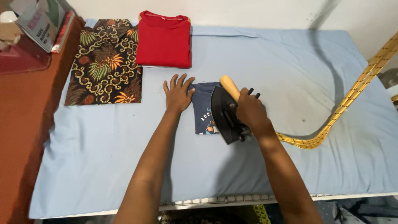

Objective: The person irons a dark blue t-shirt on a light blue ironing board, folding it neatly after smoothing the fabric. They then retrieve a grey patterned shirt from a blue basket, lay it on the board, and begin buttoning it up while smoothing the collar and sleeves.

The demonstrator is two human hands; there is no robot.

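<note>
A small folded dark blue garment (202,108) lies in the middle of the padded ironing surface (103,157), which is covered in light blue cloth. My left hand (178,93) rests flat with fingers spread, touching the garment's left edge. My right hand (250,112) grips the wooden handle of a black iron (224,113). The iron sits tilted on the garment's right half.
A yellow braided cord (352,93) runs from the iron away to the upper right. A folded red shirt (164,39) and a folded dark patterned shirt (105,62) lie at the back left. A box (39,20) sits on the reddish-brown surface (20,108) to the left.
</note>
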